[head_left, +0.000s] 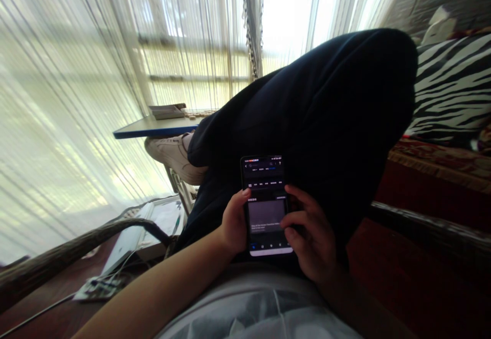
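Observation:
A smartphone [267,216] with a lit, dark-themed screen stands nearly upright in front of my lap. My left hand [235,225] is closed around its left side, with the thumb at the left edge of the screen. On the right side, my right hand [312,236] has its fingers bent against the phone's edge, their tips spaced apart. One fingertip reaches the lower right of the screen. The fingers behind the phone are hidden. Behind it are dark trousers [307,98], one leg bent across the other, and a pale shoe [172,155].
A blue-edged table [138,127] bears a grey box [168,111] and small pale pieces. Sheer curtains [69,98] hang ahead. A curved chair arm [95,234] is at left, above a power strip [97,288] with cables. At right lies a zebra-striped cushion [452,91].

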`<state>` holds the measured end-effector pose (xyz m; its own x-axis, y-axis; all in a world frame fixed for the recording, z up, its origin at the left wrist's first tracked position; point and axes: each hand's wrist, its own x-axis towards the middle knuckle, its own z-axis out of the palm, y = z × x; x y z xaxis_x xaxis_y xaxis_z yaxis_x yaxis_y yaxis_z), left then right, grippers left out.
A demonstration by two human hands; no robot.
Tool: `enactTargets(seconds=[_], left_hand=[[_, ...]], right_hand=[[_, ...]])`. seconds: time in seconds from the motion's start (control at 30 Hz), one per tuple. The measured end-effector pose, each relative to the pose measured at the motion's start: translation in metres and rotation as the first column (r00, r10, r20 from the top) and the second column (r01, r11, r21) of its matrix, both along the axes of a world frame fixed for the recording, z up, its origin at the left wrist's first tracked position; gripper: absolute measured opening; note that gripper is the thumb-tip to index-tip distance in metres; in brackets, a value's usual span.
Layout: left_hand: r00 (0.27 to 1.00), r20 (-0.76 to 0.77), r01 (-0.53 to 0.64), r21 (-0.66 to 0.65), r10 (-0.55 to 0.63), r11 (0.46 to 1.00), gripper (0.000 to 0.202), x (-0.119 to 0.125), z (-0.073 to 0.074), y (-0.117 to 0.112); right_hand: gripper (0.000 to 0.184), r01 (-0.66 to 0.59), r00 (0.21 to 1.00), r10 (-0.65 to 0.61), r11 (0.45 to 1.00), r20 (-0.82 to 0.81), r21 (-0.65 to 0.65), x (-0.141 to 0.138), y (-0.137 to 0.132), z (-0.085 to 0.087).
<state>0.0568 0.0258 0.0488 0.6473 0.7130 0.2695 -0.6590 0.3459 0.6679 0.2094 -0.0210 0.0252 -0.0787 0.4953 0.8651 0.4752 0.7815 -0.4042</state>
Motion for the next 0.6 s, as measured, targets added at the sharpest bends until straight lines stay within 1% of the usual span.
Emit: enactTargets(seconds=[0.13,0.27,0.43,0.6], left_hand=[[1.0,-0.007,-0.006,-0.002,0.006,1.0,0.048,0.0008,-0.0016,0.0022],[1.0,-0.022,-0.017,-0.018,0.017,1.0,0.048,0.0013,-0.0007,0.003],[1.0,-0.009,-0.026,-0.039,0.025,0.999,0.05,0.0017,0.0011,0.0013],[1.0,0.008,0.02,-0.043,-0.02,0.999,0.05,0.0015,-0.0006,0.0021]], right_hand=[[0.015,0.02,0.999,-0.019,1.0,0.04,-0.012,-0.0008,0.0009,-0.0007],[0.026,0.003,1.0,-0.001,0.999,0.031,-0.048,0.0004,0.0003,-0.0024],[0.022,0.011,1.0,-0.011,0.999,0.011,-0.033,0.0015,0.0004,-0.0042],[0.026,0.029,0.999,-0.029,0.999,0.018,-0.03,0.0004,0.0018,-0.0044]])
